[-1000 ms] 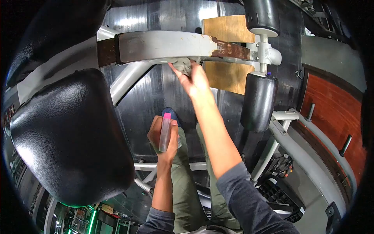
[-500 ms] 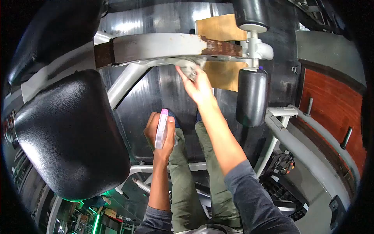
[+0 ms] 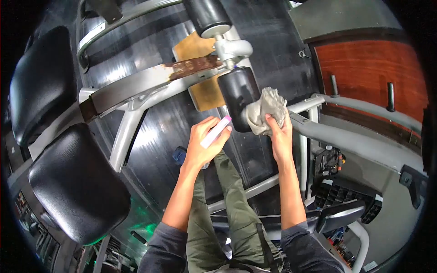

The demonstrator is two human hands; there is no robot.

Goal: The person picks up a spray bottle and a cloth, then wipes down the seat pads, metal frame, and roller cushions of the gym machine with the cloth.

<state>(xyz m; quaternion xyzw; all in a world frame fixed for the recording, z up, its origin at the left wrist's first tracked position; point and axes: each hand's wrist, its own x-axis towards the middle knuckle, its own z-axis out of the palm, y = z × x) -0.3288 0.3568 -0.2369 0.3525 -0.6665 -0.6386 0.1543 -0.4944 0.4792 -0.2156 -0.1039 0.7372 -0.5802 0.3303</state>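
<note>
My left hand (image 3: 199, 146) is closed around a slim translucent bottle (image 3: 214, 133) with a pink top, held at a slant below the machine's roller. In my right hand (image 3: 281, 139) is a bunched grey cloth (image 3: 267, 109), gripped between thumb and fingers. The cloth lies at the lower right side of a black padded roller (image 3: 238, 93); it overlaps the roller's edge in view, and I cannot tell whether it presses on it. The roller sits at the end of a curved grey arm (image 3: 136, 86) with a rusty-brown worn section.
Two black padded cushions (image 3: 79, 186) are on the left. A second roller (image 3: 207, 16) is at the top, near wooden plates (image 3: 207, 93). On the right are a grey frame tube (image 3: 359, 139) and a reddish-brown board (image 3: 368, 68). My feet and legs are on the dark floor.
My right hand has moved the cloth from the curved arm rightward to the lower roller. My left hand has risen slightly to the right with the bottle. The view has turned and shifted right.
</note>
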